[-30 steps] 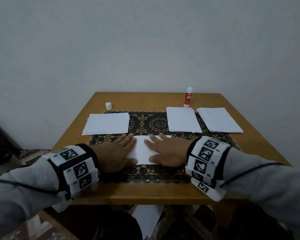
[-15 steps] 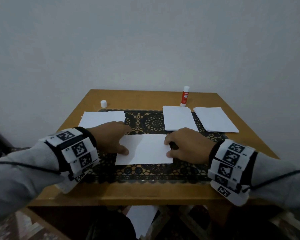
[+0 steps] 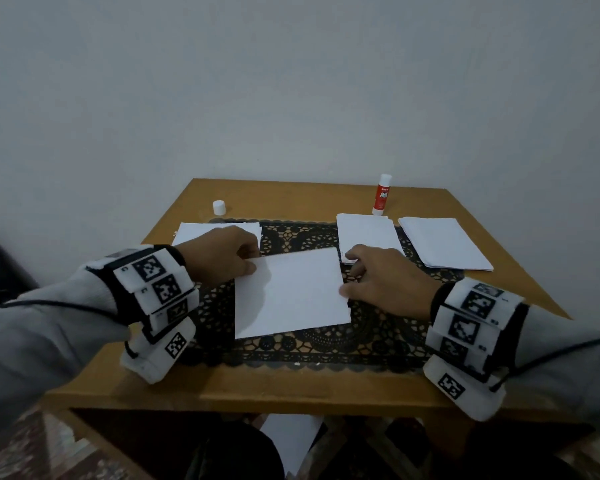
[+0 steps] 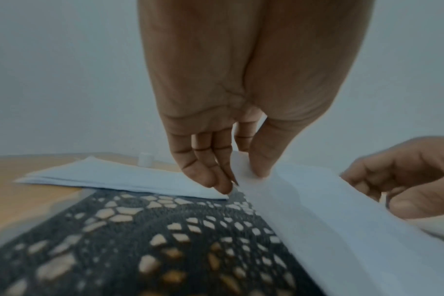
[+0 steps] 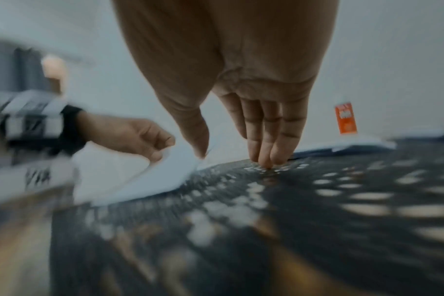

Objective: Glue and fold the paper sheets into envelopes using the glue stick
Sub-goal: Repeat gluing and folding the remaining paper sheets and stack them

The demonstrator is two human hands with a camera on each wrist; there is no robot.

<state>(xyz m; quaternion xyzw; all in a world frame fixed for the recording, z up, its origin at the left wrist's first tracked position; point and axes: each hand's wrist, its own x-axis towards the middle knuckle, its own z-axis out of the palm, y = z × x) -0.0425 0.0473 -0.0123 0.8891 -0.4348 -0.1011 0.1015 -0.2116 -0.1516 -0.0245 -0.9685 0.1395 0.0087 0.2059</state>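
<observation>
A white cap (image 3: 219,207) stands far left. The left hand (image 3: 222,258) pinches the lifted sheet (image 3: 291,292) over the mat (image 3: 378,334); the right hand (image 3: 385,282) touches its opposite edge with its thumb, grip unclear. The glue stick (image 3: 381,195) stands upright at the far right; its label is unreadable. Only the right wrist view shows fingertips (image 5: 266,160) on the mat.

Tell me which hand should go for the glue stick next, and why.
Right, probably. The glue stick stands at the table's far right, just beyond the right hand. The left hand pinches the folded sheet at its left edge and would have to cross over it.
</observation>
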